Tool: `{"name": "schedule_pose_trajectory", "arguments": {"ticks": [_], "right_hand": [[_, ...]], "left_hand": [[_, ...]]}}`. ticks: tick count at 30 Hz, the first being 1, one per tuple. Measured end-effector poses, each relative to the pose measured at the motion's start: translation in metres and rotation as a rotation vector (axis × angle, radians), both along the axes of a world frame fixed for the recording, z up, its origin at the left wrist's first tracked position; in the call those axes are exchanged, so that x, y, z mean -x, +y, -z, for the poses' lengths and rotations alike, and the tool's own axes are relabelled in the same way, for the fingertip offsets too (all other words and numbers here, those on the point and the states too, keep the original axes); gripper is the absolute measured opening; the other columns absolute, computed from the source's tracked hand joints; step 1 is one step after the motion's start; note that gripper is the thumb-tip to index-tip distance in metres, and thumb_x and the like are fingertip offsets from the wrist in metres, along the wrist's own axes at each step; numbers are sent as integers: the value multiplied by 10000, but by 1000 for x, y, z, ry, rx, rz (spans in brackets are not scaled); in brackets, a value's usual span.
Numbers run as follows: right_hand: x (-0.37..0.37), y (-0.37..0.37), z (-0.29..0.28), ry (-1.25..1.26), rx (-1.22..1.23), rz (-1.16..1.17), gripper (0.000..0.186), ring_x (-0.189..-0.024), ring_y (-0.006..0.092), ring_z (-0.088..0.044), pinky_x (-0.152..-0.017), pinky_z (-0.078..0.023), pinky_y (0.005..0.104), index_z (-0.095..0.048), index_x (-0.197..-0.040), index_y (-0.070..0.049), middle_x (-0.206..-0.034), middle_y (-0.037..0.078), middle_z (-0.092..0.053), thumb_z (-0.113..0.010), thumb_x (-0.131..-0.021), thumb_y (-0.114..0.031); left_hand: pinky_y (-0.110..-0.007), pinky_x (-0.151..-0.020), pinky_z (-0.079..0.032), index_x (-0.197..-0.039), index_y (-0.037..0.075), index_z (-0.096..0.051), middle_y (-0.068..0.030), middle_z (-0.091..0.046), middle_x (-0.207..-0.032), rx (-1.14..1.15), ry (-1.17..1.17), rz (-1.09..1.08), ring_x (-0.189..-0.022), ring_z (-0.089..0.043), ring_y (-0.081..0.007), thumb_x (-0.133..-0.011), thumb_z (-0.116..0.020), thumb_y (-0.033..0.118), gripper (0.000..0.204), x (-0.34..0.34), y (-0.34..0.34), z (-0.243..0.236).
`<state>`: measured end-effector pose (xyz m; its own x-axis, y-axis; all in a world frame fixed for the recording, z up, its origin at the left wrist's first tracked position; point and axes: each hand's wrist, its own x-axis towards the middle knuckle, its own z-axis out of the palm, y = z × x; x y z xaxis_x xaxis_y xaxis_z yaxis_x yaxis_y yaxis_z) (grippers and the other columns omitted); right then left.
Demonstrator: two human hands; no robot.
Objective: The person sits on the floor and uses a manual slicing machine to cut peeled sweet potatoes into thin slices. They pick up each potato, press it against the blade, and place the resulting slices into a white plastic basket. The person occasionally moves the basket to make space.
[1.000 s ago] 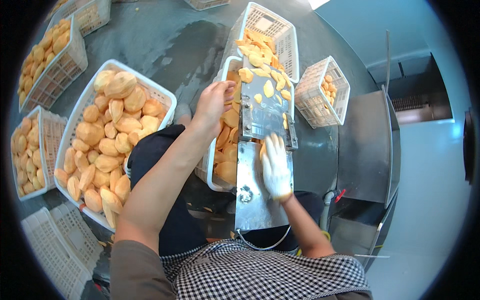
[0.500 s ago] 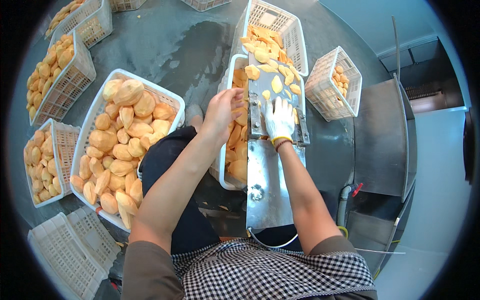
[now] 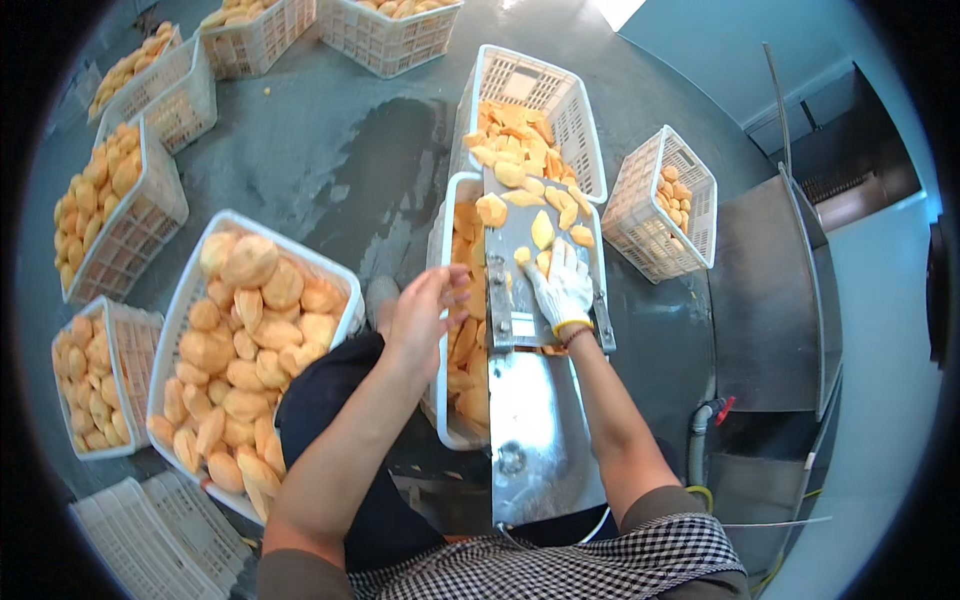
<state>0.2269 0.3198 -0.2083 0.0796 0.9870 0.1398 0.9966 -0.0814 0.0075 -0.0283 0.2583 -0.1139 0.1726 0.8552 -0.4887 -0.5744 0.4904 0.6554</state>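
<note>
My right hand (image 3: 562, 290), in a white glove with a yellow cuff, lies palm down on a metal slicing board (image 3: 521, 230) with its fingers stretched out. Yellow slices (image 3: 543, 229) lie scattered on the board just beyond the fingertips; what is under the palm is hidden. My left hand (image 3: 425, 312), bare, hovers over the near edge of a white crate (image 3: 437, 400), its fingers apart and loosely bent, holding nothing. Orange slices (image 3: 465, 345) fill that crate, which stands partly under the board.
Left of my knee, a large white crate (image 3: 352, 292) holds peeled orange produce, oval and lumpy. Another crate (image 3: 583, 120) with slices stands at the board's far end. More filled crates (image 3: 150, 230) line the left. A small crate (image 3: 640, 225) and a metal cabinet (image 3: 765, 300) are at right.
The view has tilted, so everything sits lower in it. My right hand has shifted slightly rightward on the board, among the slices. My left hand stays beside the board, still holding nothing.
</note>
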Motion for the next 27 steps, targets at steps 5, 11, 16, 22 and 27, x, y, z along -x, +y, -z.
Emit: {"name": "schedule_pose_trajectory", "arguments": {"ticks": [5,11,16,22,27], "right_hand": [[-18,93,9,-5,9,165,1010,-1345,407,-336,-1094,-286,468,-280,-1487,-75,-1493,240,-284,-567,-765,-719],[-22,102,8,58,234,186,939,-1354,435,-307,-1115,-193,543,-247,-1506,-100,-1469,286,-306,-511,-825,-690],[-53,178,49,13,-77,83,644,-1324,374,-369,-1074,-295,503,-353,-1454,-130,-1474,188,-365,-470,-932,-488],[-1,160,-53,434,359,-138,410,-869,250,-666,-770,-512,394,-698,-960,-92,-1001,130,-678,-565,-865,-467],[-8,186,-5,880,501,20,401,-461,149,-577,-465,-458,267,-697,-787,-34,-601,80,-639,-567,-877,-402]], "left_hand": [[-350,-903,-437,-1141,58,-585,-58,-607,-1093,45,43,25,-1057,-563,-188,-989,-472,289,299,-4,4,1],[-354,-899,-467,-1153,36,-577,-76,-607,-1093,48,55,43,-1037,-578,-199,-997,-464,265,299,-10,-1,6],[-374,-921,-470,-1166,39,-571,-98,-617,-1142,120,85,166,-1056,-594,-218,-1001,-459,276,310,-24,-5,14],[-372,-931,-462,-1186,38,-562,-108,-610,-1168,106,174,106,-1087,-582,-224,-1005,-443,261,311,-20,-3,15],[-370,-933,-459,-1192,32,-558,-113,-611,-1174,152,168,184,-1086,-582,-224,-1009,-426,253,316,-28,-10,22]]}}
